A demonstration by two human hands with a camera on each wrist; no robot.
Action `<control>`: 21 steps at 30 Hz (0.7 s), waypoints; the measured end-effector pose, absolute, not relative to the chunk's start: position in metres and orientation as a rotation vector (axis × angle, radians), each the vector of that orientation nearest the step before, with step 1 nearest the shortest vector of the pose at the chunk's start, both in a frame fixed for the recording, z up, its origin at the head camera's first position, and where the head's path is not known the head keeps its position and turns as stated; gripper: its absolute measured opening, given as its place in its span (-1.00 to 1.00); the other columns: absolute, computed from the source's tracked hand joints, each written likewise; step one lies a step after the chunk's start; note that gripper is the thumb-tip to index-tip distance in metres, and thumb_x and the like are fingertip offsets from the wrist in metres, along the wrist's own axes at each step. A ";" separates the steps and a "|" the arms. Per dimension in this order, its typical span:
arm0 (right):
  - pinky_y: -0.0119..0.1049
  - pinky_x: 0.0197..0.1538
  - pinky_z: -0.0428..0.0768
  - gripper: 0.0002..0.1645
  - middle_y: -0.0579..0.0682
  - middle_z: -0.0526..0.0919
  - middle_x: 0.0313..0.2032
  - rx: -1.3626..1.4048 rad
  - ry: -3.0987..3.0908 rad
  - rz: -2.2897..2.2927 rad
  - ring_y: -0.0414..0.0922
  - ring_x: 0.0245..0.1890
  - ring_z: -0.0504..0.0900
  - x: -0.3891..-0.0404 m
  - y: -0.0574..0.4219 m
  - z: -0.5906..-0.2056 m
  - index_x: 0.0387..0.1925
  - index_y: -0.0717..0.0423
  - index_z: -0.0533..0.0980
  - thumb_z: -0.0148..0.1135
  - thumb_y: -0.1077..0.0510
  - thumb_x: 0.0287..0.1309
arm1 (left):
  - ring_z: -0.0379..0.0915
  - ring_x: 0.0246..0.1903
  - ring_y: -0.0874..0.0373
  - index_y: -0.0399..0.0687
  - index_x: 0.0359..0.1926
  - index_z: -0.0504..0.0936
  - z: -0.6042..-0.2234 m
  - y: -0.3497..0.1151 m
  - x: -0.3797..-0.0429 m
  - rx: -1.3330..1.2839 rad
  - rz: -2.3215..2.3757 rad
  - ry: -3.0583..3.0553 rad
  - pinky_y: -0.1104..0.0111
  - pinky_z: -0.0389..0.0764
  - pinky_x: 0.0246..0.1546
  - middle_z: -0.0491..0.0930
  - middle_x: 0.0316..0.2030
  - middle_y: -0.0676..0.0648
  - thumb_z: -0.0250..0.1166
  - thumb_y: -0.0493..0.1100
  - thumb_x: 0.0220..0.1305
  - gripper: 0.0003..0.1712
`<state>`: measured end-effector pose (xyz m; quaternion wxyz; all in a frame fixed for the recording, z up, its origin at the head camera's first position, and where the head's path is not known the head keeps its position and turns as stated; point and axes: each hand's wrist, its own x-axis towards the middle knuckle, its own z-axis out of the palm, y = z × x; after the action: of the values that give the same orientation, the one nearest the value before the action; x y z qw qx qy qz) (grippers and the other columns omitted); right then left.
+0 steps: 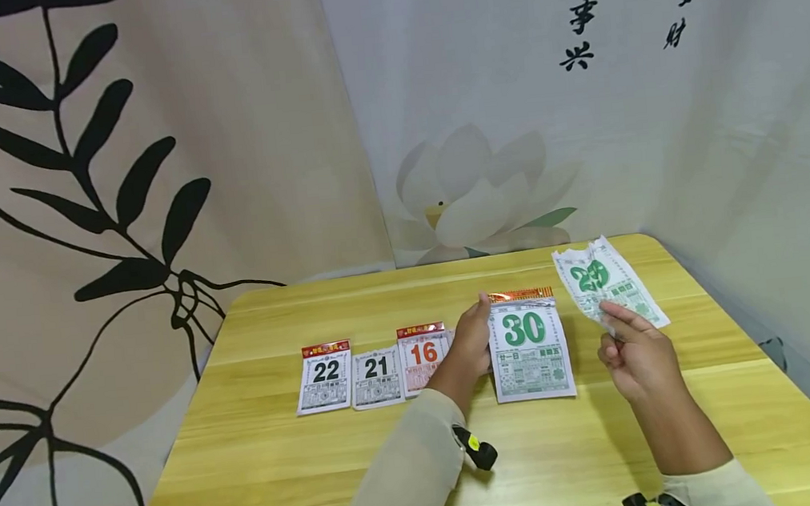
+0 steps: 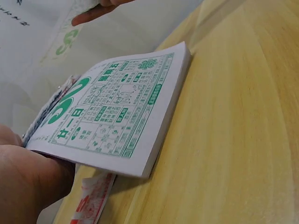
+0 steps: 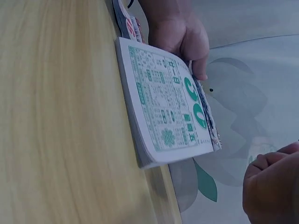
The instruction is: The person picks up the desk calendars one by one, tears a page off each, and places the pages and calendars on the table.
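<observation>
A thick tear-off calendar pad [image 1: 532, 358] showing a green 30 stands tilted up a little, its red-and-gold header at the top. My left hand [image 1: 465, 348] grips it by the upper left side, the thumb at the header; the other fingers are mostly hidden behind the pad. To the right, my right hand [image 1: 641, 357] pinches a loose calendar page [image 1: 613, 281] with a green 29 between thumb and fingers. That page is crumpled and ragged along its top edge, held up apart from the pad [image 3: 163, 102]. In the left wrist view, the pad's page edges [image 2: 170, 112] show clearly.
On the wooden table [image 1: 265, 474], left of my left hand, lie smaller calendar pieces in a row: a black 22 [image 1: 325, 377], a black 21 [image 1: 376, 378] and a red 16 [image 1: 423, 357] partly behind the hand. A printed curtain [image 1: 265, 137] hangs behind the table.
</observation>
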<state>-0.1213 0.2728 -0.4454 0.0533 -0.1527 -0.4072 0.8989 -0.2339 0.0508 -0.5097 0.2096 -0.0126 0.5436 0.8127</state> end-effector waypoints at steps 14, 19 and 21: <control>-0.46 -0.42 0.47 -0.48 -0.17 0.53 -0.37 -0.796 -1.499 2.722 -0.26 -0.56 0.46 -0.124 0.282 -0.449 -0.39 -0.09 0.69 0.00 0.36 0.65 | 0.82 0.01 0.01 0.04 0.46 0.49 -0.513 0.059 -0.238 0.072 2.162 1.569 0.23 0.79 0.01 0.77 0.17 -0.19 0.02 -0.11 0.77 -0.61; -0.45 -0.38 0.49 -0.55 -0.14 0.47 -0.26 -0.859 -1.536 2.711 -0.25 -0.49 0.46 -0.126 0.282 -0.453 -0.26 -0.12 0.65 -0.03 0.38 0.64 | 0.84 -0.01 -0.06 0.09 0.51 0.45 -0.513 0.062 -0.238 0.055 2.132 1.618 0.13 0.83 -0.01 0.79 0.13 -0.20 0.03 -0.18 0.75 -0.56; -0.45 -0.36 0.50 -0.59 -0.13 0.44 -0.22 -0.874 -1.543 2.703 -0.25 -0.47 0.46 -0.126 0.282 -0.455 -0.19 -0.12 0.63 -0.03 0.37 0.64 | 0.83 0.02 -0.08 0.08 0.54 0.42 -0.513 0.063 -0.238 0.051 2.130 1.629 0.11 0.83 0.03 0.77 0.15 -0.21 0.03 -0.24 0.73 -0.52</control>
<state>-0.1259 0.2820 -0.4549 -0.0455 -0.2702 -0.4769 0.8352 -0.2382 0.0629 -0.5125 0.2277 0.0184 0.5915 0.7733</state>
